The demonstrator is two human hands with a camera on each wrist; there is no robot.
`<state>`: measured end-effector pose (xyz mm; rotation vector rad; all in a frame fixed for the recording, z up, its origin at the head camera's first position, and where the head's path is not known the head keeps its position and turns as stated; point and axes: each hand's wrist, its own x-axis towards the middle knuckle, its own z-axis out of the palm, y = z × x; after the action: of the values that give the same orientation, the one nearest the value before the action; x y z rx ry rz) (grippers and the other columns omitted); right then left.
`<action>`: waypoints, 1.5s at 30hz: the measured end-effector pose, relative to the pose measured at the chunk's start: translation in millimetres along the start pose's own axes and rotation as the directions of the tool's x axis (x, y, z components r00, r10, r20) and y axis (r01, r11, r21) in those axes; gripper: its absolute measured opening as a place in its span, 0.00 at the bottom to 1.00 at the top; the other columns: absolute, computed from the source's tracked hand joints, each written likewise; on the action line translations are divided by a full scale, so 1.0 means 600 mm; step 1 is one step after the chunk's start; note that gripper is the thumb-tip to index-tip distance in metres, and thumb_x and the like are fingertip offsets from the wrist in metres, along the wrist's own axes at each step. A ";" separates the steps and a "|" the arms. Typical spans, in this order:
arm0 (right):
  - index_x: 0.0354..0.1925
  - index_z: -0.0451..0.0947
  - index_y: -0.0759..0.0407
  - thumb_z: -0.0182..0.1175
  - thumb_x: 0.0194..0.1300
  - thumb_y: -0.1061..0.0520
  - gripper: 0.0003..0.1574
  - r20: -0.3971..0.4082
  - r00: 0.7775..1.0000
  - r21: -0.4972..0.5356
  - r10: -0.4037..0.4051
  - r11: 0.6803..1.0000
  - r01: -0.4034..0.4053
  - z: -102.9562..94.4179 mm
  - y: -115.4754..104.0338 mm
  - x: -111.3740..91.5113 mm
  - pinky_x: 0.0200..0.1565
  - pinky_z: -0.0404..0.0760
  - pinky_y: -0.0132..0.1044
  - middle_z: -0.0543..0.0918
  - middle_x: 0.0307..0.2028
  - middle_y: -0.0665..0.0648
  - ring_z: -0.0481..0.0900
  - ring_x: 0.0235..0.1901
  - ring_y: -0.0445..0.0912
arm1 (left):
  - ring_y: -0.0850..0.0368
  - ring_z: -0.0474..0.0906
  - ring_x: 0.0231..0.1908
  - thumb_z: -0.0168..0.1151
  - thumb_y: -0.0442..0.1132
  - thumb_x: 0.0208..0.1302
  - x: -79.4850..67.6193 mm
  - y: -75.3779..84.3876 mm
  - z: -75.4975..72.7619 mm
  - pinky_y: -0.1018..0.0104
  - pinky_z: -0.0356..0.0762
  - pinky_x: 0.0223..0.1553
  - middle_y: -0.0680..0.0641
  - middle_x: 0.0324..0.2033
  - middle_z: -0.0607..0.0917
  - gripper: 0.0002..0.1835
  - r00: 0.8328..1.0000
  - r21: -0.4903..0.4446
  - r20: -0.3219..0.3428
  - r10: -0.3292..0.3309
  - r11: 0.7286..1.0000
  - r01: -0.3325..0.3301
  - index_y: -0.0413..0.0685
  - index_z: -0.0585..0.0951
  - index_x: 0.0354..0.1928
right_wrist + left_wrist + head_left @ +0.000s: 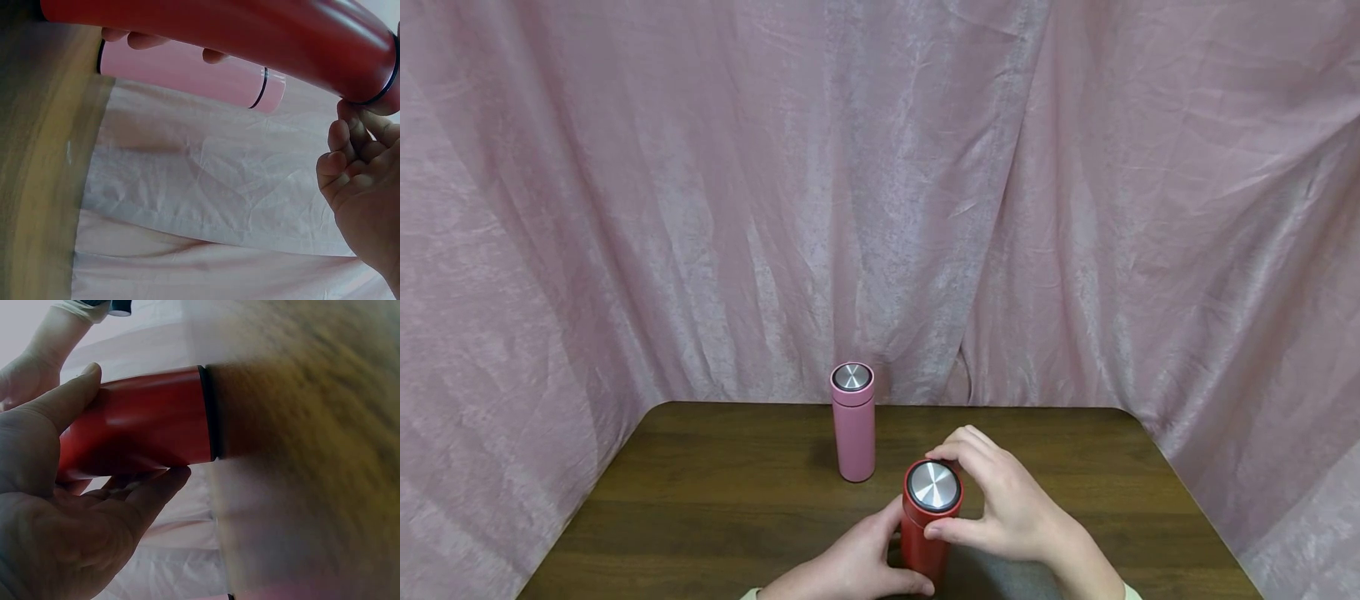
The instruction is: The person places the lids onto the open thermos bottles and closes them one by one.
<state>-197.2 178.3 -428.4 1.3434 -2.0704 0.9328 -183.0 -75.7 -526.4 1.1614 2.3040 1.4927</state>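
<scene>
A red thermos bottle (917, 542) stands upright near the front of the table, its lid (934, 486) topped with a shiny silver disc ringed in black. Low on its body, my left hand (861, 562) grips it, thumb on the near side. My right hand (1011, 504) holds the lid between thumb and fingers. The left wrist view shows the bottle's black base (211, 412) right at the table top. In the right wrist view, the dark seam under the lid lies at my right fingertips (347, 112), and left fingers show behind the body.
Behind the red bottle, slightly left, a pink thermos bottle (855, 433) with a similar silver-topped lid stands upright. The brown wooden table (700, 500) has rounded far corners. Pink curtains (850, 208) hang along its back and sides.
</scene>
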 end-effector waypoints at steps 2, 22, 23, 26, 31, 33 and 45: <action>0.67 0.79 0.57 0.82 0.65 0.38 0.42 0.009 1.000 -0.002 -0.001 1.000 0.001 0.000 0.000 -0.001 0.58 0.78 0.28 0.82 0.54 0.43 0.80 0.54 0.40 | 0.65 0.83 0.60 0.87 0.42 0.63 0.000 -0.001 0.001 0.64 0.83 0.64 0.59 0.61 0.87 0.43 1.000 -0.017 0.004 -0.004 1.000 0.004 0.62 0.72 0.75; 0.75 0.77 0.54 0.74 0.72 0.45 0.39 0.060 0.998 0.017 -0.012 1.000 0.011 -0.002 -0.002 -0.004 0.59 0.80 0.33 0.81 0.59 0.46 0.78 0.59 0.42 | 0.65 0.84 0.60 0.87 0.42 0.62 0.000 0.000 -0.001 0.64 0.84 0.63 0.59 0.60 0.88 0.42 0.999 -0.057 0.011 -0.030 0.998 0.031 0.63 0.73 0.73; 0.74 0.77 0.54 0.75 0.72 0.44 0.39 0.060 0.998 0.018 -0.008 1.000 0.007 -0.002 -0.002 -0.004 0.59 0.80 0.33 0.81 0.59 0.45 0.78 0.58 0.42 | 0.65 0.84 0.60 0.87 0.42 0.62 0.000 -0.001 -0.001 0.64 0.84 0.64 0.59 0.60 0.88 0.42 1.000 -0.052 0.011 -0.027 0.998 0.028 0.63 0.72 0.73; 0.73 0.77 0.53 0.76 0.72 0.42 0.40 0.057 0.998 0.016 0.005 1.000 -0.006 -0.002 -0.002 -0.003 0.59 0.79 0.32 0.81 0.59 0.44 0.78 0.58 0.41 | 0.65 0.84 0.60 0.87 0.42 0.62 0.000 -0.001 -0.001 0.64 0.84 0.64 0.59 0.60 0.87 0.43 1.000 -0.042 0.011 -0.017 0.999 0.018 0.63 0.72 0.74; 0.69 0.79 0.55 0.81 0.67 0.39 0.42 0.030 1.000 0.017 0.004 1.000 -0.004 -0.001 -0.001 -0.001 0.59 0.78 0.30 0.82 0.56 0.44 0.79 0.57 0.41 | 0.65 0.83 0.60 0.87 0.42 0.63 0.001 -0.002 0.000 0.64 0.83 0.64 0.59 0.61 0.87 0.44 1.000 -0.030 0.011 0.003 1.000 -0.003 0.62 0.71 0.76; 0.67 0.80 0.55 0.83 0.63 0.39 0.43 0.019 1.000 0.018 0.002 1.000 -0.003 -0.001 0.000 0.000 0.59 0.78 0.29 0.82 0.55 0.44 0.79 0.55 0.41 | 0.65 0.83 0.60 0.87 0.42 0.63 0.001 -0.002 0.000 0.64 0.83 0.64 0.59 0.61 0.87 0.44 1.000 -0.030 0.010 0.008 1.000 -0.007 0.62 0.71 0.76; 0.79 0.72 0.58 0.73 0.74 0.40 0.46 0.071 0.997 0.015 -0.027 1.000 0.026 -0.003 0.000 -0.004 0.59 0.81 0.35 0.81 0.61 0.48 0.78 0.60 0.43 | 0.65 0.84 0.60 0.87 0.42 0.62 0.001 0.000 0.000 0.64 0.84 0.63 0.59 0.60 0.88 0.42 1.000 -0.050 0.011 -0.019 0.999 0.020 0.62 0.72 0.74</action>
<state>-196.2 181.4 -429.0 1.4268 -2.0975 0.9021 -183.5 -75.6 -526.4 1.1276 2.2508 1.5251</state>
